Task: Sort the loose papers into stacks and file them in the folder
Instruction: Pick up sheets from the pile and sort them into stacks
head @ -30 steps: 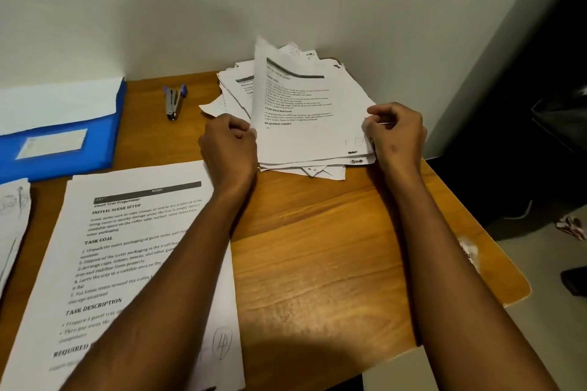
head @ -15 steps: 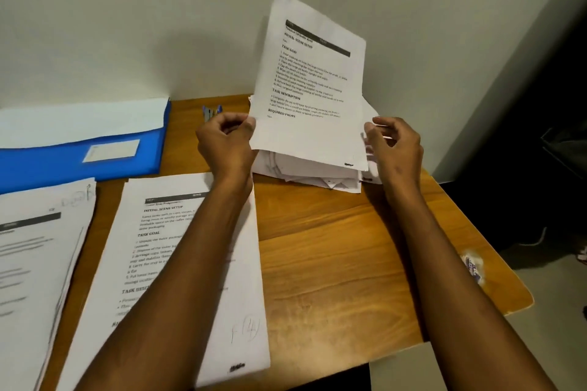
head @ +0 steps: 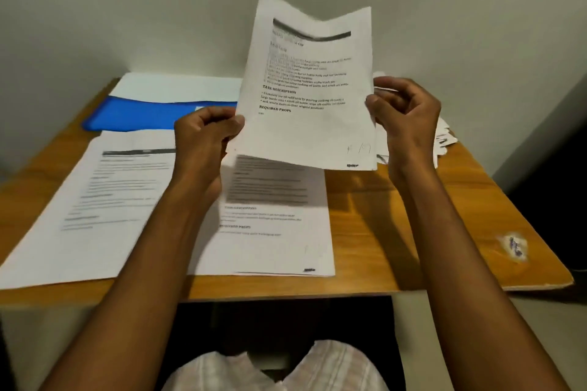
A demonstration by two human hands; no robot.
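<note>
Two paper stacks lie side by side on the table, folder behind them, loose pile at right

A printed sheet is held upright above the tabletop, pinched at its left edge by the left hand and at its right edge by the right hand. Beneath it two stacks of papers lie side by side, the left stack and the middle stack. A blue folder lies farther back, and loose papers show past the right hand.
</note>
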